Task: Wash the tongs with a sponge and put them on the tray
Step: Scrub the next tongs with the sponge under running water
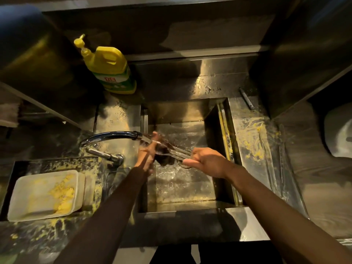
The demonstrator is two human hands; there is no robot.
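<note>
My right hand [204,161] is closed around the handle end of the tongs [179,152], over the sink [231,130], with their tips under the tap [114,135]. My left hand [147,155] presses a dark sponge [162,149] against them. Wet steel like this is stiff, light and probably slippery, so I judge the handle end the safest hold.

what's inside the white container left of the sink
The white container holds a heap of yellow crumbly residue along its right side; the rest of its floor shows bare, faintly smeared. What lies under the heap is covered, and what the yellow stuff is cannot be told.
</note>
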